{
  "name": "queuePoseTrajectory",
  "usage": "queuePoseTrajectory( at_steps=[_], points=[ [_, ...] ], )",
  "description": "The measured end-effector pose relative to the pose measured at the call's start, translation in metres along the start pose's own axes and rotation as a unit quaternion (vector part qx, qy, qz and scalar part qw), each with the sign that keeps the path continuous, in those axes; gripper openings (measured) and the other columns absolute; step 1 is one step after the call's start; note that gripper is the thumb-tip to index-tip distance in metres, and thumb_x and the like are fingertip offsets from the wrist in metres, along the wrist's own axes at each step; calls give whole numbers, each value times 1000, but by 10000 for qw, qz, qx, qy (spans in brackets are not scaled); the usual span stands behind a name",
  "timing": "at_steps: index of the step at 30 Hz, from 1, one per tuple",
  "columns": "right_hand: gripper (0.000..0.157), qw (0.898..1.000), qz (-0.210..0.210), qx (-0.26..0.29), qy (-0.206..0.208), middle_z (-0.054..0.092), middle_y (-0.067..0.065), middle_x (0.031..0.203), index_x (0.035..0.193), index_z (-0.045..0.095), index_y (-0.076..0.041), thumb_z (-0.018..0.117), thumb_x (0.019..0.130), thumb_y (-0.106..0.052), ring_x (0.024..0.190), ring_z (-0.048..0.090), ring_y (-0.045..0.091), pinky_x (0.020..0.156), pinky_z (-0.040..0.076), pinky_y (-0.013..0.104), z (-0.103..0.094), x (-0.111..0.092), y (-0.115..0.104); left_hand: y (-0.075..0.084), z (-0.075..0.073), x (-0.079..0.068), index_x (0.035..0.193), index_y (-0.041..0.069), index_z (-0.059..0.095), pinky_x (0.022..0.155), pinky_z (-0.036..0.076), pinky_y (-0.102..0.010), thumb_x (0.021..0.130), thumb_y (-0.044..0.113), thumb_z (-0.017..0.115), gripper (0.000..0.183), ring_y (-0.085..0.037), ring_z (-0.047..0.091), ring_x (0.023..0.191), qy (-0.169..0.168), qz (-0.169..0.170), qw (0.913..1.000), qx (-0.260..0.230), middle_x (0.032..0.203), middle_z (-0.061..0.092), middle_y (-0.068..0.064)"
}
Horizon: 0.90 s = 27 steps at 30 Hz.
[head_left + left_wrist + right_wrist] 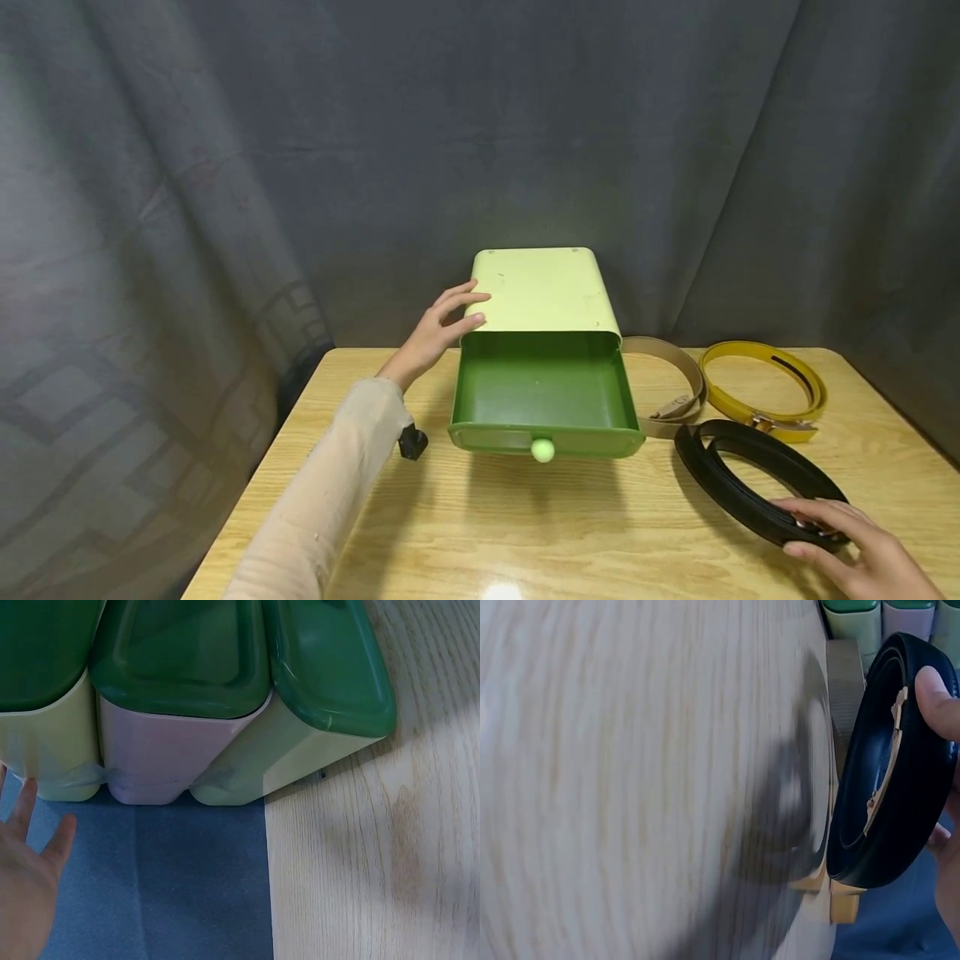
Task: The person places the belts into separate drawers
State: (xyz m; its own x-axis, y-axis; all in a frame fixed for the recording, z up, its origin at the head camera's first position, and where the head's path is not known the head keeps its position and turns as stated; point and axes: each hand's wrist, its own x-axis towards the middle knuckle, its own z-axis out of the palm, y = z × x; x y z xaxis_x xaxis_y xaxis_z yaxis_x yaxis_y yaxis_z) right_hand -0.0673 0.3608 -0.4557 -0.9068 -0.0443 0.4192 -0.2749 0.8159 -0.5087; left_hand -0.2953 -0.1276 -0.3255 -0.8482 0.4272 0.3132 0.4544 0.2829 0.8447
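The right hand [862, 546], nearer, pinches a coiled black leather-look belt [722, 489] right of the protruding dark-green drawer [495, 438], the coil's long axis slanting drawerward, while the left hand [437, 323], fingers spread, touches the boxy pale-green casing [543, 292].

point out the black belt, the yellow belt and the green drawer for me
Black belt [726, 488]: head view, on the near left part of its coiled band
Yellow belt [731, 406]: head view, on its coiled band, left of the buckle
Green drawer [491, 438]: head view, on its front panel, left of the knob
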Motion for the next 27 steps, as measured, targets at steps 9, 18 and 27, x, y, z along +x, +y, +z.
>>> queuePoseTrajectory(
  at_steps=[9,18,27],
  points=[
    [39,9996,90,9,256,56,-24,93,105,72,-8,88,70,-6,83,44,-12,60,34,9,-1,0,-4,-1,4,3,140,19,57,115,20,-57,101,27,58,40,-13,16,148,48,34,10000,-51,158,27,12],
    [43,9970,-258,351,636,50,-33,106,115,68,-5,82,75,5,94,42,-16,63,35,5,-1,-1,-13,-2,4,5,139,21,58,115,20,-57,102,27,58,38,-11,16,147,83,7,10000,-4,158,27,14],
    [44,9942,-120,317,1020,49,-36,106,116,67,-2,82,75,5,96,42,-20,69,34,2,-4,-4,-29,-1,7,8,140,18,58,115,20,-57,101,26,58,39,-14,17,147,69,102,9999,-25,158,27,10]
  ],
)
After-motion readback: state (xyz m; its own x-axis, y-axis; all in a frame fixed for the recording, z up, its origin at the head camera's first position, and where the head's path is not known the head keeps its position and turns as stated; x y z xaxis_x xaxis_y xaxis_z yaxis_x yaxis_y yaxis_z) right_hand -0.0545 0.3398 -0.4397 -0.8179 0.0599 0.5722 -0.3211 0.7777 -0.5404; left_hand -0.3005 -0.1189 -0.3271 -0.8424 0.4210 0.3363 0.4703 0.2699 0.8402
